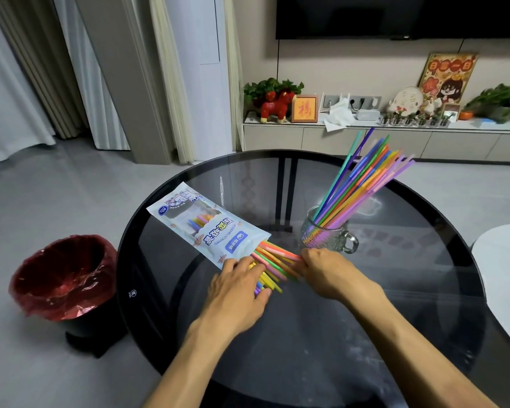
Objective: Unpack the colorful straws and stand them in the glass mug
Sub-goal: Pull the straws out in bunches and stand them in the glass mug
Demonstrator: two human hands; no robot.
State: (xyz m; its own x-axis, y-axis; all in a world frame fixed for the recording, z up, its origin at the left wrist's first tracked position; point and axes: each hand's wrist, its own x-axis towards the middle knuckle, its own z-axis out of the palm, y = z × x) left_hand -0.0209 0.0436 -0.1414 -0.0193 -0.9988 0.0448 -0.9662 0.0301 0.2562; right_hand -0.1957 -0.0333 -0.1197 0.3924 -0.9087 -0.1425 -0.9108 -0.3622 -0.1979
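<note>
A good share of the job looks done: a thick fan of colorful straws (362, 184) stands in the glass mug (327, 234) on the far right of the round dark glass worktop (424, 290), leaning away to the right. Now to the packet (206, 228), lying flat just left of the mug, its open mouth toward the person. A second bunch of straws (273, 259) pokes out of that mouth, half in, half out.

The left hand (239, 287) lies over the near end of the bunch, fingers fairly straight and close together, pressing the straws down at the packet's mouth. The right hand (330, 272) is at the other side, fingers curled around the pink and orange straw ends, gripping them right beside the base of the mug.

So what's left, I'd say: draw this batch free, stand it in the mug, and check the packet, because more straws show through its clear window.

How many remain inside I can't count. The right fingertips are tucked under the hand, and the bunch's near ends vanish beneath the left palm. A red-lined bin (62, 278) waits on the floor to the left.
</note>
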